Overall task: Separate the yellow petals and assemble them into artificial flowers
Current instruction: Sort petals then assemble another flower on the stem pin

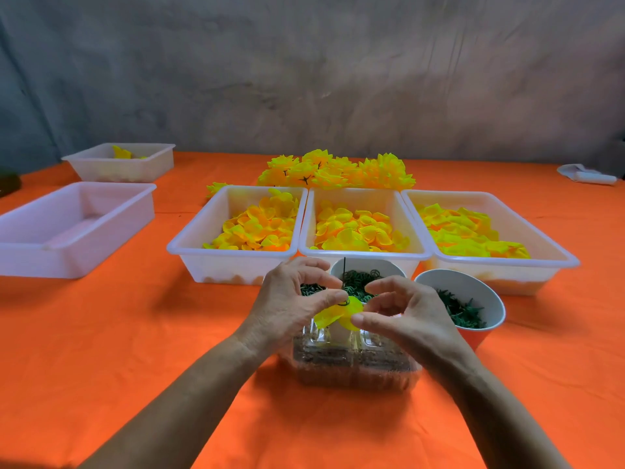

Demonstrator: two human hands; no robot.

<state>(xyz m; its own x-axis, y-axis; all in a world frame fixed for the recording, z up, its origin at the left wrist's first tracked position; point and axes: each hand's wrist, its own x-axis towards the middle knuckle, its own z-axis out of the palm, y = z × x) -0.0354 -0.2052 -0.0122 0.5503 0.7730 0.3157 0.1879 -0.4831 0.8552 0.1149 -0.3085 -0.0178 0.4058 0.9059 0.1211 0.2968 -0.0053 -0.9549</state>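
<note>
My left hand (291, 299) pinches a thin dark stem (344, 270) with yellow petals (338, 314) threaded on it, just above a clear plastic box (351, 363). My right hand (406, 313) pinches the right edge of the same yellow petals with thumb and forefinger. Three white trays of loose yellow petals stand behind: left (189, 242), middle (363, 253), right (554, 255). A heap of finished yellow flowers (334, 172) lies beyond them.
Two cups of small green parts stand behind my hands, one (368, 265) in the middle and one (473, 282) to the right. An empty white tray (67, 228) and a smaller tray (118, 164) stand at the left. A white object (586, 174) lies far right on the orange tablecloth (135, 333).
</note>
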